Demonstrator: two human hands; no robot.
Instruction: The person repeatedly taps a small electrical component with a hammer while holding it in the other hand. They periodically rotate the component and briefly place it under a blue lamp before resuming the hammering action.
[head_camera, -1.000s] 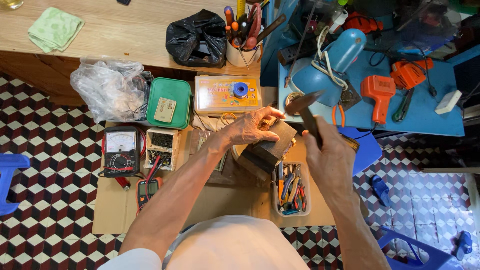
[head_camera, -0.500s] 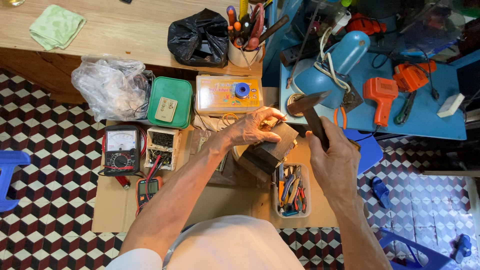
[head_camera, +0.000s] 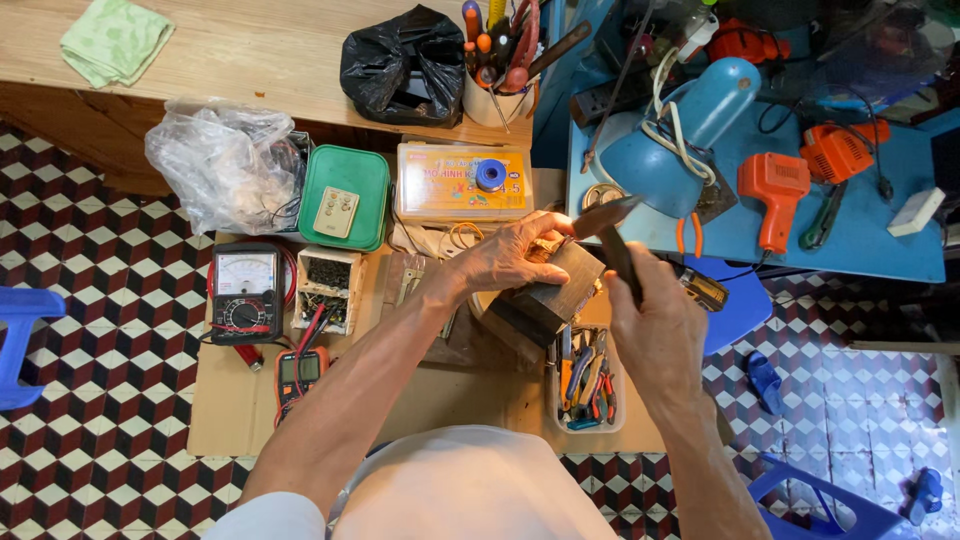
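Observation:
My left hand (head_camera: 510, 257) rests on top of a dark wooden block (head_camera: 553, 295) and pinches something small against its upper edge; what it is I cannot tell. My right hand (head_camera: 655, 325) grips the handle of a small hammer (head_camera: 607, 225), whose metal head hangs just above the block's far corner. The block sits tilted on a sheet of cardboard (head_camera: 240, 420) spread over the tiled floor.
A clear tray of pliers and cutters (head_camera: 588, 385) lies below the block. To the left are an analog multimeter (head_camera: 245, 292), a small digital meter (head_camera: 300, 372), a box of small parts (head_camera: 328, 290), a green case (head_camera: 343, 198) and a yellow box (head_camera: 455, 182). A blue lamp (head_camera: 670, 140) stands on the blue table.
The hammer head has shifted slightly up and right over the block. My left hand stays on the block.

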